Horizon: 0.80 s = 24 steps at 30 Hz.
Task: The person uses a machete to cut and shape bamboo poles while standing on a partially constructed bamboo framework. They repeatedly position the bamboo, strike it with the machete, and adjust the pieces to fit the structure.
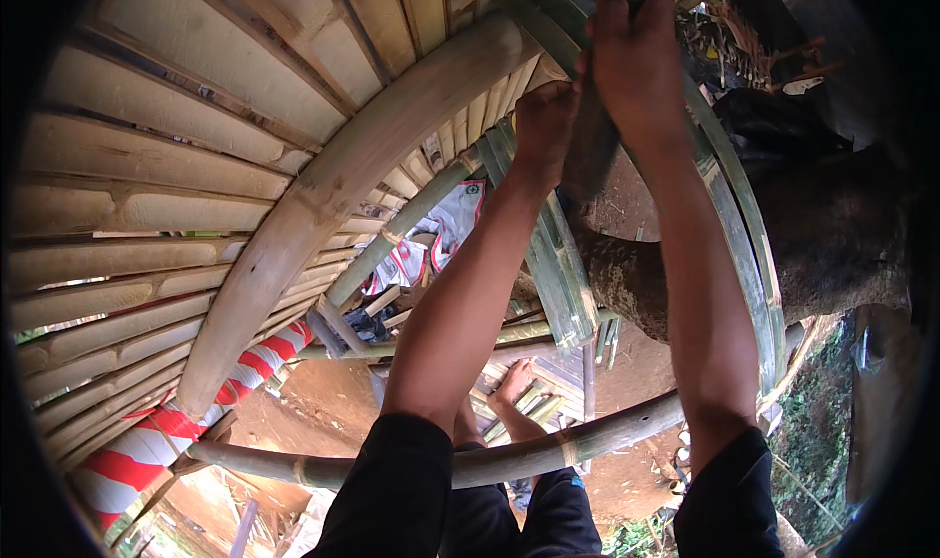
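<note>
At the top of view, 1 right hand (641, 78) was wrapped around 1 dark bar (593, 152); 1 left hand (545, 117) was curled closed beside it, its hold unclear.

Daylight fills the scene unevenly. The pale slats (186, 147) on the left are warmly lit, with white glare showing through some of their gaps. The bare ground (333, 401) is bright, washing out toward the lower left. The upper right sinks into shade, where the black plastic (783, 127) loses most detail, as do the dark sleeves (387, 480). The left hand (545, 122), the right hand (636, 73) and the dark bar (592, 142) look slightly soft. Fisheye distortion bends lines toward the rim, and black vignetting swallows the corners. Small background items are indistinct.
</note>
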### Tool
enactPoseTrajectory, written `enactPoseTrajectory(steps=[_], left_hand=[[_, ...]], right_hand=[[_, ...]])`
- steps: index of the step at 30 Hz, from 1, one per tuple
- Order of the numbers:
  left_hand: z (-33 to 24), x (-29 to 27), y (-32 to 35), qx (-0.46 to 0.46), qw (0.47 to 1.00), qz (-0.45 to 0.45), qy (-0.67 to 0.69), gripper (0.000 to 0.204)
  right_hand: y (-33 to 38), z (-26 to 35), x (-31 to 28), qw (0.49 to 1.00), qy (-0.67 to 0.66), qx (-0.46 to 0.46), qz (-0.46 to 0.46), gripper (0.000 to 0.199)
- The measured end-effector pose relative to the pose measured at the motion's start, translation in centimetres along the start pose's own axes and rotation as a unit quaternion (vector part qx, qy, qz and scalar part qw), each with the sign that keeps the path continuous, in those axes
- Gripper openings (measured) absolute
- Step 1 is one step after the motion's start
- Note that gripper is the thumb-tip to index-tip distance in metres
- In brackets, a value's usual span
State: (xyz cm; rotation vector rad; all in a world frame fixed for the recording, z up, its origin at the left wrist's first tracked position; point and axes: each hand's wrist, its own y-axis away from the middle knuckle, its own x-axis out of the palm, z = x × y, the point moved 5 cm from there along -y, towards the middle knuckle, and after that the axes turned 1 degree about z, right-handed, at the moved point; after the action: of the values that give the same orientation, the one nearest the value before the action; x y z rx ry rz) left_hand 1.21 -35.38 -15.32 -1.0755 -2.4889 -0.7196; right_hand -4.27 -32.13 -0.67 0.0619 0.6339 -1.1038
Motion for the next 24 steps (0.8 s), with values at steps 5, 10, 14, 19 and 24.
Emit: enactPoseTrajectory(steps=[5,10,14,19,24], left_hand=[[2.4,-1.4,-1.6,0.026,0.979,0.064,0.194,0.014],[3.1,-1.5,-2.6,0.082,0.991,0.065,0.088,0.045],[1.8,-1.0,-1.3,0.102,0.979,0.059,0.166,0.015],[1.1,-1.4,-0.3,0.103,0.986,0.06,0.114,0.009],[-0.8,-0.6,0.7,0.06,0.994,0.034,0.09,0.01]], right_hand=[[-0.4,-1.0,2.8,0.976,0.052,0.037,0.208,0.032],[-0.6,-0.9,2.9,0.993,0.027,0.047,0.102,0.031],[0.2,-0.3,3.0,0.968,0.022,0.134,0.213,0.031],[0.4,-1.7,2.3,0.975,0.075,0.091,0.186,0.032],[0.5,-1.2,1.7,0.987,0.058,0.074,0.13,0.035]])
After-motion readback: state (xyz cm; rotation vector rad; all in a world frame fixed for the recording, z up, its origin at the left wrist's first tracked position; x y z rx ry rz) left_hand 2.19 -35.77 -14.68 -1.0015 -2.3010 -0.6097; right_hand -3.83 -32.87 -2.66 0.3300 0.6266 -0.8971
